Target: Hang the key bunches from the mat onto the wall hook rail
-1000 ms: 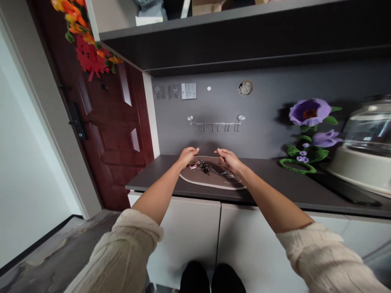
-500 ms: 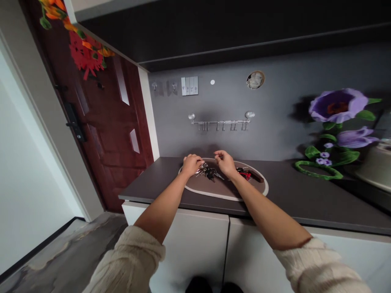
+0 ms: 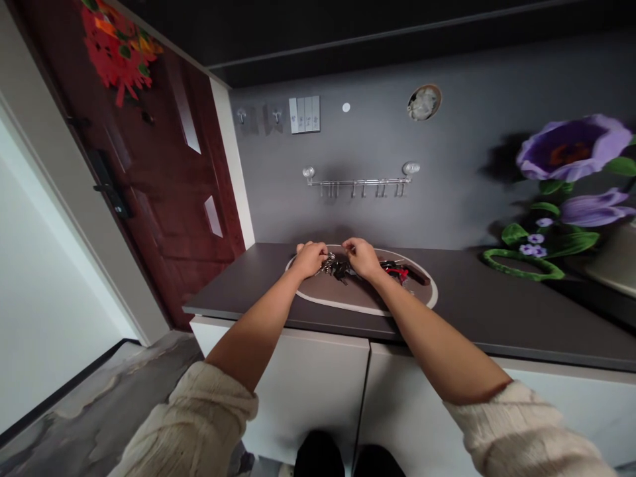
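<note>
On an oval brown placemat with a pale rim [image 3: 338,307] lies a bunch of keys [image 3: 340,271], dark and silvery, between my two hands. My left hand [image 3: 309,258] is closed at the left end of the bunch, its thumb and fingers on the metal rings there. Just to the right, my right hand [image 3: 362,257] hovers close to the keys with its fingers curled and pinched together. Whatever those fingertips hold, if anything, is too small to make out. Past my right wrist, a second cluster with red pieces [image 3: 397,272] lies beside a dark brown bar-shaped object [image 3: 417,274].
On the wall behind hangs a clear rail with several hooks [image 3: 360,182]. A purple plush flower [image 3: 571,149] with a green ring base [image 3: 521,264] stands at the right. A dark red door [image 3: 169,165] is at the left, and a dark cabinet [image 3: 377,40] overhangs the counter.
The view has tilted down slightly. My right hand has come nearer to the keys and my left hand, its fingers more curled. My left hand stays at the bunch.
</note>
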Demonstrator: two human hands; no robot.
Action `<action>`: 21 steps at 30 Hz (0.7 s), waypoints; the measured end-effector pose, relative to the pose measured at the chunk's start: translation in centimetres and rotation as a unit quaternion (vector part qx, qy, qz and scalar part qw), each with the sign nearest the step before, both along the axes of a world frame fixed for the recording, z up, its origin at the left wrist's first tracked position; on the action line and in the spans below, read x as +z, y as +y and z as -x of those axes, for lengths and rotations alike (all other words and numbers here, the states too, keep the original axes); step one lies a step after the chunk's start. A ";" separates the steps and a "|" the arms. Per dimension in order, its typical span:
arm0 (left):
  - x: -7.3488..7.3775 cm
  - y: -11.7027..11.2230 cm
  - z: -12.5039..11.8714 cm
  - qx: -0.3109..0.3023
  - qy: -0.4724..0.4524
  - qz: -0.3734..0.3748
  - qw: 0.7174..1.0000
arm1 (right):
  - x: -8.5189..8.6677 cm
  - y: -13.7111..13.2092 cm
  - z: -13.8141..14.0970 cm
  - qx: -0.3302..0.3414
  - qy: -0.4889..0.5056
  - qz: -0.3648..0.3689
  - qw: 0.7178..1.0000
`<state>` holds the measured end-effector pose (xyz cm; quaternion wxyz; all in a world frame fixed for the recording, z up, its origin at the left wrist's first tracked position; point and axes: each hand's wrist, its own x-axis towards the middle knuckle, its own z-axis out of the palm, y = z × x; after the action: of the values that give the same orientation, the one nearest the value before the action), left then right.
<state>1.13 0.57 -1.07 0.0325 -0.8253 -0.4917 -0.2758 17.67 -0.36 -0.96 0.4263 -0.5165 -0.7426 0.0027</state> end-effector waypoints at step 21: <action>0.6 0.6 -0.8 -0.144 -0.455 0.123 0.870 | 0.2 -0.5 0.9 0.124 0.175 0.067 0.974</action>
<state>1.92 1.14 -0.50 -0.3366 -0.6673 -0.3575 -0.5600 16.80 -0.84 -0.71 0.5104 -0.4398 -0.7125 0.1959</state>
